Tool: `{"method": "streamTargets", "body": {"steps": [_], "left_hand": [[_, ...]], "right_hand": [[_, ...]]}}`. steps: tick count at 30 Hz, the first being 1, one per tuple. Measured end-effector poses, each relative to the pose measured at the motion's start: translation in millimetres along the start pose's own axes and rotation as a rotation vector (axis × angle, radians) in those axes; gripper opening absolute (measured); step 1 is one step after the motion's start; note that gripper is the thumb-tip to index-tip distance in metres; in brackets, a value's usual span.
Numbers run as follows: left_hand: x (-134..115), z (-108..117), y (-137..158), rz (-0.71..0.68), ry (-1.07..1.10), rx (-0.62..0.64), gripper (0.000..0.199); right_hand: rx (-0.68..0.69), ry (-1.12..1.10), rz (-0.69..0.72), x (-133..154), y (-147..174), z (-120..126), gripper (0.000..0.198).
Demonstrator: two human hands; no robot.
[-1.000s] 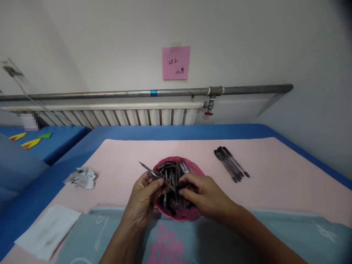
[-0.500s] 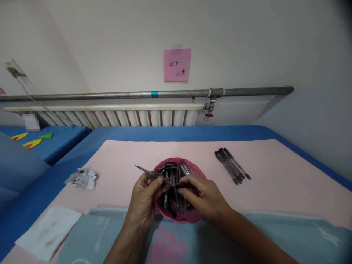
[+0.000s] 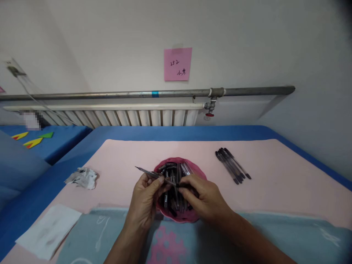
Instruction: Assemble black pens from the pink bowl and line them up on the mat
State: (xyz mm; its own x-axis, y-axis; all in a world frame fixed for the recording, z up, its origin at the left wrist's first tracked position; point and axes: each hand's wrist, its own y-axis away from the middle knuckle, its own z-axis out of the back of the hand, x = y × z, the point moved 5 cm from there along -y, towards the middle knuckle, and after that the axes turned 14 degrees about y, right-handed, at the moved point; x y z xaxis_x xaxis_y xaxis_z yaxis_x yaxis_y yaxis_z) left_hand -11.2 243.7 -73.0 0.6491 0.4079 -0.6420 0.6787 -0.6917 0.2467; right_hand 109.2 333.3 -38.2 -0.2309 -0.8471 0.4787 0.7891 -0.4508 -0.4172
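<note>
My left hand (image 3: 145,198) is closed around a clear-barrelled pen (image 3: 147,171), its bare tip pointing up and to the left. At the pen's other end, the thumb and forefinger of my right hand (image 3: 205,196) pinch a small dark end piece. Whether that piece is joined to the barrel I cannot tell. Both hands are over a pink basket (image 3: 181,221) filled with dark pen parts and clear barrels (image 3: 186,169). My fingers hide part of its contents.
Several capped black pens (image 3: 232,165) lie together at right on the pink sheet (image 3: 275,198). Crumpled, stained tissue (image 3: 82,178) and a folded white cloth or paper (image 3: 49,231) lie at left. A blue-green patterned cloth (image 3: 110,234) covers the near edge. Behind the table is a radiator (image 3: 137,118).
My right hand has shifted very slightly right at the pen's end. My left hand keeps the pen in nearly the same place; the view has moved a little.
</note>
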Motion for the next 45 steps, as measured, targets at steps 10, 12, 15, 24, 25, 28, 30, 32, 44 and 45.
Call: {"method": "streamTargets", "body": {"steps": [10,12,15,24,25,28,30,32,44,45], "left_hand": [[1,1,1,-0.004,-0.013,0.008,0.025],[1,1,1,-0.004,-0.013,0.001,0.026],[0,0,1,-0.006,-0.017,-0.010,0.027],[2,-1,1,-0.005,-0.009,0.008,0.027],[2,-1,1,-0.006,-0.007,0.009,0.027],[3,0,1,-0.003,-0.003,0.014,0.028],[3,0,1,-0.002,-0.001,0.014,0.028],[2,0,1,-0.004,-0.002,0.005,0.028],[2,1,0,-0.003,-0.022,-0.007,0.026],[2,0,0,-0.003,-0.027,-0.006,0.026]], "right_hand": [[0.006,0.022,0.073,3,1,-1,0.009],[0.003,0.041,0.124,5,1,-1,0.011],[-0.024,0.088,0.199,8,1,-1,0.013],[-0.031,0.023,0.103,5,2,-2,0.011],[-0.019,0.005,0.063,3,2,-2,0.011],[0.028,-0.060,-0.039,-2,1,-5,0.010],[0.057,-0.077,-0.061,-3,1,-7,0.010],[0.052,-0.046,-0.034,-3,0,-6,0.012],[-0.066,0.119,0.228,8,2,-3,0.016],[-0.074,0.128,0.241,9,2,-2,0.014]]}}
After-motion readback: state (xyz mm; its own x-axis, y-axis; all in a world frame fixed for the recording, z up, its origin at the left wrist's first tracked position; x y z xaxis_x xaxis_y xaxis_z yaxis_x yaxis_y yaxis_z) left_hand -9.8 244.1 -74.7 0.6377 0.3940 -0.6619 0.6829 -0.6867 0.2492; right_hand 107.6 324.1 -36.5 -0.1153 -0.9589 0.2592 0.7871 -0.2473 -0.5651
